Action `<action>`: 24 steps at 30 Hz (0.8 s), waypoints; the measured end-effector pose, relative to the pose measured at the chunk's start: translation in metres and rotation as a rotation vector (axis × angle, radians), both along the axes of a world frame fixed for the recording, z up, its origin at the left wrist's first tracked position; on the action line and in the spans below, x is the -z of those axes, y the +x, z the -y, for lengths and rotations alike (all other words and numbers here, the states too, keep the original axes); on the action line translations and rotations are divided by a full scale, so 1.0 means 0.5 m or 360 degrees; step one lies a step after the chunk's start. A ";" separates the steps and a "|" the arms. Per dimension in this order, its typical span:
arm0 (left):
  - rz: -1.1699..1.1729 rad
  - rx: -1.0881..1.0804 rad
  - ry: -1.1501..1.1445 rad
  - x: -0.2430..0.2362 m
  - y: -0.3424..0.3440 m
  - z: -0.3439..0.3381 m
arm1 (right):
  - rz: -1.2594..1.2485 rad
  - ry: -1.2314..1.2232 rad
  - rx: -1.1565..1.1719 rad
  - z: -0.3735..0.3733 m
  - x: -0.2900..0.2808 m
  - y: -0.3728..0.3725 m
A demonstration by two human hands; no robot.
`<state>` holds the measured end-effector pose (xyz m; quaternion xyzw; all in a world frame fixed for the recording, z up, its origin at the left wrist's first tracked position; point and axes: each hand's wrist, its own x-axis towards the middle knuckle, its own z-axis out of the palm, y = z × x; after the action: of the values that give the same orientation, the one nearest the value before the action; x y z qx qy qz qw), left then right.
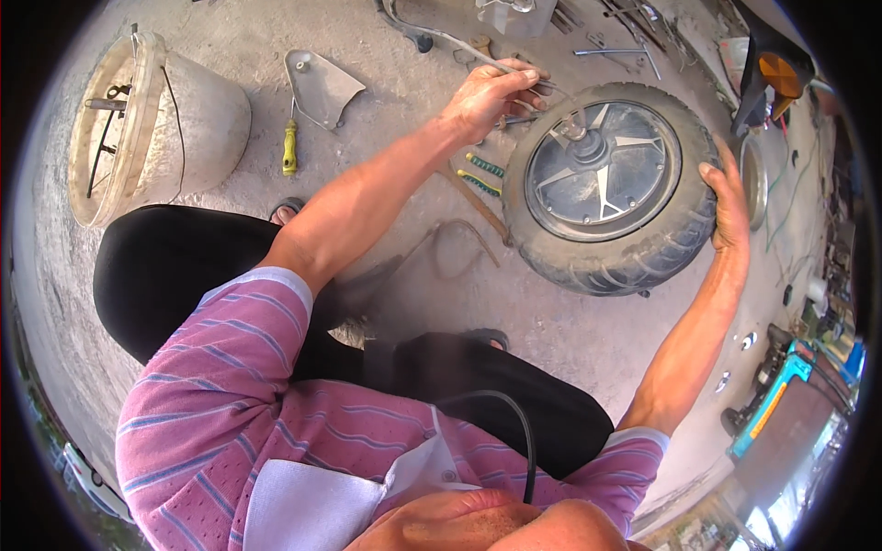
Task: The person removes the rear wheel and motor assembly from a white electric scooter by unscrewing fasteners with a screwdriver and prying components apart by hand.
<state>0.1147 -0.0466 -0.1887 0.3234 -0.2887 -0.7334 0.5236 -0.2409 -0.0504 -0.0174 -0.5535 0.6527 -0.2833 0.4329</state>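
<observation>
A wheel (602, 207) with a dusty black tyre and a dark star-patterned hub lies tilted on the ground in front of me. My right hand (728, 204) grips the tyre's right side, thumb on the sidewall and the other fingers partly hidden behind it. Beyond the wheel's upper left edge, my left hand (496, 96) is closed in a pinch on a thin grey hose (450, 39). The hose runs in from the far side, and its end near the tyre is hard to make out. A short axle stub (574, 129) stands up from the hub.
Green-and-yellow-handled pliers (485, 174) and a wooden handle (480, 204) lie left of the tyre. Farther left are a yellow-handled screwdriver (290, 149), a grey triangular cover (322, 87) and a tipped bucket (197, 129). An L-shaped wrench (634, 52) lies beyond; a turquoise machine (781, 395) stands right.
</observation>
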 end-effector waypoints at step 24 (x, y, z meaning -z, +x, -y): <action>0.0300 0.0574 -0.0105 -0.005 -0.162 0.001 | 0.0338 0.0324 0.0584 -0.144 0.265 -0.308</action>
<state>0.0338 -0.0472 -0.1862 0.3163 -0.4135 -0.7720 0.3647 -0.3950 0.0218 -0.1499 -0.3463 0.7183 -0.3465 0.4940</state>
